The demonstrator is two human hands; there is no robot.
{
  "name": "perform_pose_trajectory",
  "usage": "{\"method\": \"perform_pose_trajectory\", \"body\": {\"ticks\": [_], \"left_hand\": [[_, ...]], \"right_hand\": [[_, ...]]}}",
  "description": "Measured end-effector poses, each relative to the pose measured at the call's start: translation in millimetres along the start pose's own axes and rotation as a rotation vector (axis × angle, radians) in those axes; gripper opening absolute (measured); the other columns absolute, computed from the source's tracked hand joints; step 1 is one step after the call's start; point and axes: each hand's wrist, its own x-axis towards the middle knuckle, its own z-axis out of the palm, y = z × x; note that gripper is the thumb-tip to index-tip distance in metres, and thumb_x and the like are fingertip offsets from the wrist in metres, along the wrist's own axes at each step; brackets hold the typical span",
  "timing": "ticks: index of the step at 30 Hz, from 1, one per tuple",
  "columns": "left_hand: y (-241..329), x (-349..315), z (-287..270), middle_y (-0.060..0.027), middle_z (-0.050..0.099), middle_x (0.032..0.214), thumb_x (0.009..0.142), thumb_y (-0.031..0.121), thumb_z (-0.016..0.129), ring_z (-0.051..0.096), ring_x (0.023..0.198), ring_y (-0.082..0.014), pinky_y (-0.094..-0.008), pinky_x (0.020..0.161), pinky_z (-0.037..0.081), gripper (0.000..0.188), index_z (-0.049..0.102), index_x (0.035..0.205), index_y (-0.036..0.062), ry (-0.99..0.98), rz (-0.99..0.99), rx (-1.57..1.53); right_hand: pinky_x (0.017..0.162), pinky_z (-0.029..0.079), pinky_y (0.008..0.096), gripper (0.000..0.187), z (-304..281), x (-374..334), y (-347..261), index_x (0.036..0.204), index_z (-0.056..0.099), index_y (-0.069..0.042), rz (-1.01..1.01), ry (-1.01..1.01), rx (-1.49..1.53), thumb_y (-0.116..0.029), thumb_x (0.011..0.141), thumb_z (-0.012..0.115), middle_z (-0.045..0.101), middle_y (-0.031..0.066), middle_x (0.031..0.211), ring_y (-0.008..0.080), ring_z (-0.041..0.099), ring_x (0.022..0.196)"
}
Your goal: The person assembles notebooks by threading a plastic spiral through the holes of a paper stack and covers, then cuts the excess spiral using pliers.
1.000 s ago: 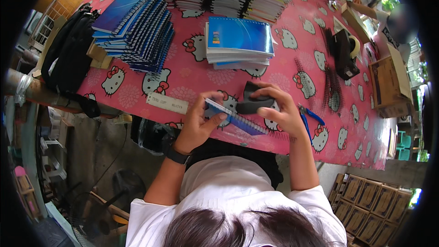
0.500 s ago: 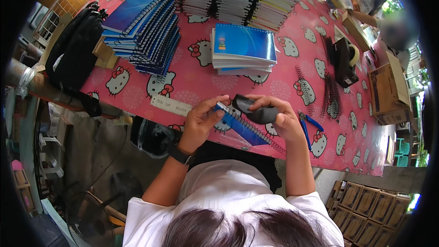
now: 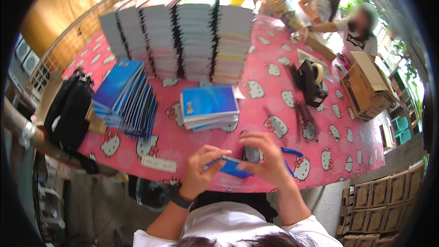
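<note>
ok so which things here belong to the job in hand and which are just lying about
Likely part of the job:
- blue spiral notebook in the left hand
- dark grey object by the right hand
- loose dark coils
- blue-handled tool
- blue notebook stacks

Seemingly just lying about:
- black bag
- tape dispenser
- open cardboard box

We record dark lettering in two groups on the flat cream strip [image 3: 158, 163], near and left of the grip of the left hand [image 3: 200, 168]. Small coloured lettering stands on the top cover of the low pile of glossy blue notebooks [image 3: 211, 101], ahead of the grip. We note bold dark print on a person's white shirt [image 3: 356, 42], well beyond the grip, rightward, and blurred print on the brown cardboard box [image 3: 359, 91], nearer that side.
</note>
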Motion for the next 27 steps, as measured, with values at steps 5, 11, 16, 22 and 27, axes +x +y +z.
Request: {"method": "perform_pose_trajectory", "body": {"ticks": [5,11,16,22,27], "left_hand": [[10,11,14,-0.0099,0.069,0.09,0.076,0.001,0.075,0.067,0.082,-0.0178,-0.0276,0.071,0.052,0.021,0.071,0.097,0.0018,0.089,0.095,0.086],[15,7,13,-0.0091,0.069,0.091,0.076,0.0,0.075,0.067,0.082,-0.0152,-0.0265,0.072,0.052,0.018,0.071,0.094,0.0017,0.096,0.07,0.036],[12,6,13,-0.0099,0.067,0.092,0.076,-0.004,0.074,0.064,0.084,-0.0158,-0.0267,0.074,0.05,0.018,0.069,0.093,-0.0005,0.02,0.115,0.011],[16,5,11,-0.0096,0.069,0.089,0.077,-0.001,0.074,0.066,0.08,-0.0168,-0.0272,0.07,0.051,0.016,0.07,0.092,0.0021,-0.013,0.108,0.04],[14,3,10,-0.0118,0.067,0.087,0.081,0.008,0.072,0.068,0.08,-0.0221,-0.0325,0.07,0.052,0.018,0.065,0.098,0.0054,0.016,0.013,0.15]], "right_hand": [[0.071,0.052,0.0304,0.035,15,-4,-9,0.11,0.064,-0.004,0.015,0.103,0.103,-0.01,0.078,0.076,0.065,0.0103,0.095,0.0205,0.063,0.081],[0.069,0.051,0.0331,0.028,18,-6,-11,0.106,0.063,-0.001,-0.09,0.141,0.09,-0.01,0.082,0.072,0.064,0.0102,0.087,0.0242,0.064,0.081],[0.066,0.05,0.0334,0.026,18,-5,-13,0.096,0.063,-0.002,-0.091,0.14,0.125,-0.014,0.077,0.078,0.061,0.0096,0.084,0.0255,0.06,0.075],[0.06,0.047,0.0356,0.024,8,1,-14,0.09,0.062,-0.003,-0.106,0.025,0.017,-0.017,0.078,0.077,0.06,0.0099,0.081,0.0262,0.057,0.07],[0.063,0.049,0.0371,0.012,10,5,-18,0.09,0.062,-0.002,-0.136,0.007,-0.084,-0.009,0.083,0.069,0.062,0.011,0.08,0.029,0.059,0.073]]}}
